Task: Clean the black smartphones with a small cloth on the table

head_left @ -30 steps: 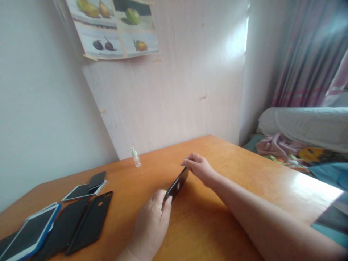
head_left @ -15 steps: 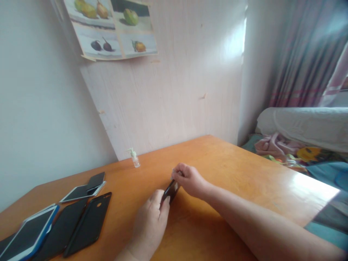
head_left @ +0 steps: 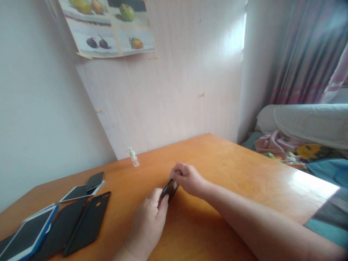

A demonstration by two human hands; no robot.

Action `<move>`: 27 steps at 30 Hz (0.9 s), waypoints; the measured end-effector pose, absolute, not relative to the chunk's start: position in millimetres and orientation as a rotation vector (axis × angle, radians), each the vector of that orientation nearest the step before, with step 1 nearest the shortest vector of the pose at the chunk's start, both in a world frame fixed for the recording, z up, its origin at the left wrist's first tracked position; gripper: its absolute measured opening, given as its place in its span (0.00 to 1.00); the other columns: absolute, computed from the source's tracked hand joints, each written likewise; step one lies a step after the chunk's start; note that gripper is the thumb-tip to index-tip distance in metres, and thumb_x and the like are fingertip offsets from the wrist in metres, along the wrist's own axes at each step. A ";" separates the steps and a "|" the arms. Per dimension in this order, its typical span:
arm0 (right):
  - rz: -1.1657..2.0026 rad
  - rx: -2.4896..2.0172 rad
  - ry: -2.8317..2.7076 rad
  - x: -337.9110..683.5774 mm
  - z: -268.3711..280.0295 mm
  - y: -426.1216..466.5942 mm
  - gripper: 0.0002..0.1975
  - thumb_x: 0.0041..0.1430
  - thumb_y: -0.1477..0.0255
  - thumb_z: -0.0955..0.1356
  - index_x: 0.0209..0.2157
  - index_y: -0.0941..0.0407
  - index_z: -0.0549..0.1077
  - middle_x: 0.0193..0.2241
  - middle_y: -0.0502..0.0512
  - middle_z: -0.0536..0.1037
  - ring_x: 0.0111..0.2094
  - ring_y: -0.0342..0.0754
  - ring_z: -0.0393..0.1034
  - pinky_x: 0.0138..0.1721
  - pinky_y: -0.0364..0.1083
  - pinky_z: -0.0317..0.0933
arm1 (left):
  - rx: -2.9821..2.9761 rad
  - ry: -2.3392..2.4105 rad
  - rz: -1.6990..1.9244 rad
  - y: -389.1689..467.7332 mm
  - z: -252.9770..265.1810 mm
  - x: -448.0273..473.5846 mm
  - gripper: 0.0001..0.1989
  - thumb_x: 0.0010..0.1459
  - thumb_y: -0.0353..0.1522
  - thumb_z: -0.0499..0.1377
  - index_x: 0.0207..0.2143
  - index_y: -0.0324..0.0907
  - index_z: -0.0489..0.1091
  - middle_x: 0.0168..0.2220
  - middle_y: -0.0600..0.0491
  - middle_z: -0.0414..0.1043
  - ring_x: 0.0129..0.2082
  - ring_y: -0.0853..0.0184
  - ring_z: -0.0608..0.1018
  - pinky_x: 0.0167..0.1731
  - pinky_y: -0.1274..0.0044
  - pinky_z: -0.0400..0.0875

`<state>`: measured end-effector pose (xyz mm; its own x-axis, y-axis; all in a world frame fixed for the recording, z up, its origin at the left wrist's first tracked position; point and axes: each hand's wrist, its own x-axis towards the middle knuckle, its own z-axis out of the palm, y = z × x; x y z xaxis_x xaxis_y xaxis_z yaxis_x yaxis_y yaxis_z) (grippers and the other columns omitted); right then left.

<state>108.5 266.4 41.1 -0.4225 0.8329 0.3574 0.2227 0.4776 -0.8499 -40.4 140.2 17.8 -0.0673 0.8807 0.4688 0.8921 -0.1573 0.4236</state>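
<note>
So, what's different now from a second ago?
The right hand has moved nearer the left hand, its curled fingers now covering more of the flat black rectangular device's far end. The left hand still grips the near end. The small clear pump bottle and flat black case with a round hole stayed put.

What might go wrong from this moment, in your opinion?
The dark device is held tilted, with the left hand at its near end and the right hand at its far end; it might slip and hit the hard table.

The pump bottle stands upright beyond the hands, so a careless swing might tip it.

A small dark device overlaps the white-framed one; a bump might make it slide.
</note>
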 end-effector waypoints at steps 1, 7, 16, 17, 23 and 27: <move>0.926 -0.934 -1.852 111.3 40.6 274.1 0.06 0.53 0.68 0.67 0.26 0.56 0.70 0.19 0.45 0.66 0.22 0.40 0.58 0.24 0.40 0.51 | -2.130 -2.036 -1.041 139.9 18.4 -39.8 0.09 0.65 0.38 0.47 0.35 0.46 0.64 0.29 0.54 0.73 0.30 0.64 0.77 0.28 0.77 0.64; 0.938 -0.942 -1.816 115.0 38.7 280.3 0.07 0.54 0.68 0.66 0.28 0.56 0.69 0.20 0.44 0.65 0.23 0.40 0.57 0.24 0.40 0.51 | -2.129 -2.095 -1.036 139.0 20.1 -38.4 0.10 0.65 0.38 0.47 0.33 0.46 0.63 0.29 0.54 0.73 0.30 0.64 0.76 0.27 0.78 0.63; 0.978 -0.925 -1.791 115.1 38.8 279.7 0.07 0.53 0.67 0.68 0.26 0.56 0.68 0.19 0.45 0.65 0.22 0.40 0.58 0.24 0.40 0.51 | -2.158 -2.136 -1.093 138.2 18.3 -40.4 0.10 0.65 0.39 0.47 0.34 0.46 0.63 0.29 0.54 0.72 0.30 0.65 0.75 0.29 0.77 0.63; 0.975 -0.946 -1.764 118.0 37.9 289.3 0.07 0.54 0.67 0.67 0.27 0.56 0.68 0.20 0.45 0.65 0.22 0.40 0.58 0.24 0.40 0.52 | -2.160 -2.139 -1.083 138.1 18.6 -40.3 0.10 0.65 0.39 0.47 0.34 0.46 0.63 0.29 0.54 0.71 0.30 0.65 0.74 0.29 0.77 0.62; 1.086 -0.792 -1.871 107.6 35.8 263.4 0.07 0.55 0.67 0.67 0.28 0.56 0.67 0.20 0.44 0.65 0.22 0.40 0.58 0.24 0.40 0.52 | -2.176 -2.159 -1.177 139.3 19.8 -40.6 0.10 0.65 0.39 0.49 0.34 0.45 0.64 0.31 0.53 0.73 0.32 0.64 0.75 0.30 0.77 0.63; 1.253 -0.585 -1.987 99.8 39.9 232.2 0.05 0.55 0.68 0.67 0.31 0.55 0.68 0.23 0.45 0.67 0.24 0.40 0.59 0.25 0.40 0.54 | -2.219 -2.156 -1.267 139.3 20.0 -41.2 0.10 0.65 0.39 0.48 0.35 0.44 0.65 0.34 0.50 0.74 0.35 0.64 0.76 0.33 0.76 0.65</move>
<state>99.8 232.2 39.9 -0.6491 0.6888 0.3228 0.0059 0.4288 -0.9034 -41.2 139.3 20.0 -0.1079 0.9233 0.3686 0.7714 -0.1561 0.6169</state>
